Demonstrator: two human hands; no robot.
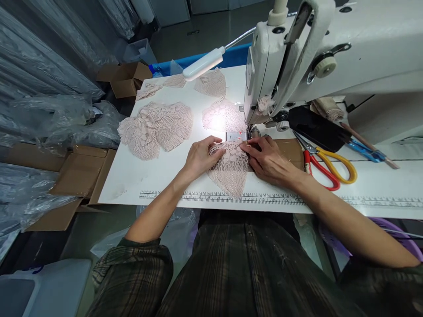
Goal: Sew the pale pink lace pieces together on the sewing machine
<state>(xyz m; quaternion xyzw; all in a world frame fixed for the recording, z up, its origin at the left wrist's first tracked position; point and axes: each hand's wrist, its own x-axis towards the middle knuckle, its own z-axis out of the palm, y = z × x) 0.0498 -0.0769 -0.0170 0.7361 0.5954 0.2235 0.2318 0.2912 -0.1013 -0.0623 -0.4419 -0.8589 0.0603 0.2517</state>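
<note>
Floor in shade, close work in the light

Shiny sheeting hangs at the left of the room, beyond our white table. Our sewing machine fills the table's right side, and a lace pile lies to the left, well apart from the needle area. Red and yellow scissor handles rest near our right forearm, clear of the fabric.

Our right hand and left hand sit near each other, just in front of the machine, each closed by its fingertips on the lace piece. We pinch its upper edge from the left and its upper right corner from the right; its lower point reaches over the printed ruler.

We would do well to hold that edge flat and level between both grips, since openwork like this probably stretches if tugged. Light, even tension should serve better than a pull. Our right fingertips are just beside the presser foot, so we ought to guide from the side and leave the needle its room. A small red dot shows near the foot, perhaps useful for lining up.
</note>
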